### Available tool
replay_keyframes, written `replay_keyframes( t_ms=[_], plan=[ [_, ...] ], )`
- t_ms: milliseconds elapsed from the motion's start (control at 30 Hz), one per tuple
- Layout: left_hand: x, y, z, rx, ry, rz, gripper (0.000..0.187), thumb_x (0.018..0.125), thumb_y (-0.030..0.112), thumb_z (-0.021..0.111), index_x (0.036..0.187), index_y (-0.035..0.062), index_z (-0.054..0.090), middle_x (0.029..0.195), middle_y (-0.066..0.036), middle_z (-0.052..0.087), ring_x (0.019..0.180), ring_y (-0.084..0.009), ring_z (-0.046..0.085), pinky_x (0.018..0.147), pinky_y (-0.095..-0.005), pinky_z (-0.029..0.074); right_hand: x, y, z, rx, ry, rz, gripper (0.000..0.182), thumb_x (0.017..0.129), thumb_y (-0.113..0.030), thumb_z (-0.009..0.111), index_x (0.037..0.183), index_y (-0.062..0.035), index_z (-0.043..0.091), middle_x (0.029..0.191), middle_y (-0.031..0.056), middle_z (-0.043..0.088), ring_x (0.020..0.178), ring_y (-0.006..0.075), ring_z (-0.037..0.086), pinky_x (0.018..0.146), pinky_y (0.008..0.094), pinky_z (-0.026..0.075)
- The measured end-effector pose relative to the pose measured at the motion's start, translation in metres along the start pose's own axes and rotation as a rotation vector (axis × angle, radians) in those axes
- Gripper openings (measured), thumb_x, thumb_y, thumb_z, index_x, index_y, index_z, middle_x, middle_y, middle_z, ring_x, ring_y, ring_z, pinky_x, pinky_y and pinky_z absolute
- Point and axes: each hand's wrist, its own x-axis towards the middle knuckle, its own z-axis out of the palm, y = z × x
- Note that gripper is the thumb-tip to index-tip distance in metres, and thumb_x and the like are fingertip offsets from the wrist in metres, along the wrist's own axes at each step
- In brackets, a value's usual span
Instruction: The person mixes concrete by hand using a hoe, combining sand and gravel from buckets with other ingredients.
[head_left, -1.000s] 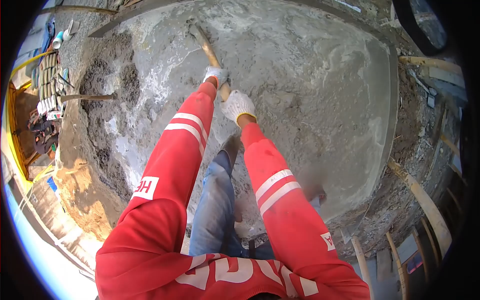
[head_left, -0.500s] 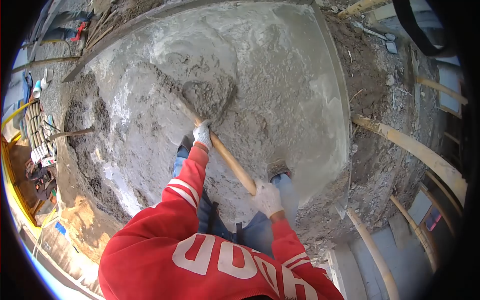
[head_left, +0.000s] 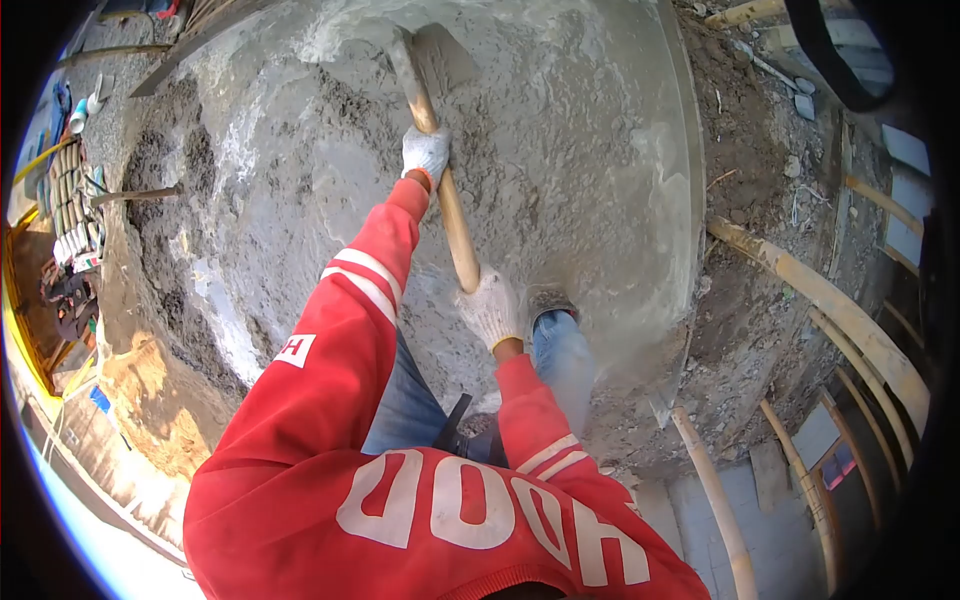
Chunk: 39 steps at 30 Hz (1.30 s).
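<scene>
I have the shovel (head_left: 445, 150) reaching out over the wet concrete (head_left: 560, 150), blade far ahead. My left hand (head_left: 426, 153) is wrapped tight high on the wooden shaft, my right hand (head_left: 490, 310) clamped at its end. I judge this the spreading stroke; dragging it back calls for an even pull.

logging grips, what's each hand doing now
Left hand: closed on shovel handle, near the blade.
Right hand: closed on the handle's end.

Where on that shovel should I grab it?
On the bare wooden handle, from above, hands apart: left hand high near the blade, right hand at the lower end. The long, straight shaft suits two spread grips.
</scene>
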Motion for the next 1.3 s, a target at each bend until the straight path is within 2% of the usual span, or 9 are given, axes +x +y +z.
replay_keyframes(
  t_ms=[100,333,500,600,767,900,1033,1100,1300],
  plan=[
    [-0.029,-0.144,0.035,0.617,0.045,-0.271,0.046,0.079,0.028,0.068,0.112,-0.0038,0.069,0.113,-0.028,0.069,0.112,-0.0408,0.067,0.095,-0.0456,0.054,-0.067,0.043,0.035,-0.013,-0.081,0.255,0.039,0.074,-0.033,0.076,0.094,-0.0004,0.069,0.085,0.0281,0.069,0.082,0.0455,0.068,0.070,0.0505,0.055],
    [-0.179,-0.145,-0.026,0.332,-0.052,-0.466,0.044,0.081,0.031,0.066,0.109,-0.0020,0.065,0.106,-0.029,0.070,0.105,-0.0441,0.067,0.088,-0.0472,0.054,-0.186,-0.017,0.011,-0.102,-0.229,0.391,0.028,0.074,-0.018,0.073,0.090,0.0040,0.067,0.080,0.0233,0.069,0.075,0.0409,0.068,0.069,0.0461,0.052],
    [-0.190,-0.088,-0.120,-0.089,0.099,-0.544,0.034,0.079,0.019,0.067,0.109,0.0026,0.060,0.081,-0.015,0.066,0.067,-0.0261,0.068,0.062,-0.0396,0.054,-0.195,-0.094,0.023,-0.295,-0.254,0.337,0.032,0.074,-0.019,0.075,0.098,0.0012,0.066,0.084,0.0231,0.070,0.079,0.0408,0.068,0.073,0.0451,0.054],
    [-0.128,-0.066,-0.205,-0.026,0.330,-0.144,0.037,0.080,0.023,0.067,0.109,0.0005,0.058,0.080,-0.018,0.065,0.069,-0.0317,0.068,0.065,-0.0428,0.054,-0.144,-0.121,0.070,-0.372,-0.352,0.204,0.041,0.077,-0.030,0.077,0.103,-0.0014,0.064,0.089,0.0253,0.070,0.084,0.0444,0.069,0.073,0.0489,0.055],
    [0.054,0.055,-0.410,-0.177,0.500,0.134,0.034,0.085,0.016,0.067,0.108,0.0004,0.047,0.070,-0.009,0.060,0.053,-0.0174,0.061,0.050,-0.0328,0.051,0.053,-0.244,0.221,-0.211,-0.280,-0.396,0.036,0.078,-0.025,0.077,0.101,-0.0010,0.063,0.076,0.0244,0.066,0.072,0.0461,0.066,0.062,0.0482,0.054],
    [0.197,0.099,-0.503,-0.257,0.655,0.292,0.048,0.080,0.014,0.067,0.118,-0.0036,0.045,0.092,-0.022,0.065,0.070,-0.0296,0.069,0.065,-0.0419,0.058,0.233,-0.368,0.340,-0.231,-0.216,-0.687,0.036,0.078,-0.025,0.075,0.102,0.0000,0.065,0.088,0.0261,0.069,0.085,0.0456,0.067,0.072,0.0494,0.055],
    [0.305,0.049,-0.505,-0.061,0.582,0.026,0.056,0.079,0.019,0.069,0.124,-0.0043,0.045,0.103,-0.024,0.067,0.089,-0.0344,0.072,0.077,-0.0422,0.059,0.339,-0.390,0.408,-0.353,-0.226,-0.712,0.043,0.076,-0.036,0.075,0.096,0.0018,0.068,0.091,0.0257,0.070,0.087,0.0440,0.069,0.075,0.0486,0.056],
    [0.338,-0.019,-0.488,0.242,0.385,-0.164,0.067,0.078,0.023,0.072,0.133,-0.0045,0.045,0.115,-0.026,0.068,0.107,-0.0373,0.069,0.088,-0.0426,0.057,0.333,-0.354,0.413,-0.323,-0.390,-0.427,0.047,0.074,-0.038,0.076,0.097,0.0029,0.070,0.092,0.0266,0.071,0.089,0.0431,0.070,0.076,0.0483,0.057],
    [0.247,-0.042,-0.382,0.439,0.210,-0.382,0.065,0.080,0.027,0.070,0.130,-0.0087,0.049,0.128,-0.027,0.063,0.116,-0.0369,0.066,0.094,-0.0411,0.055,0.243,-0.275,0.326,-0.316,-0.335,-0.181,0.045,0.077,-0.036,0.076,0.098,0.0033,0.070,0.093,0.0270,0.071,0.092,0.0441,0.069,0.077,0.0484,0.056]
  ],
)
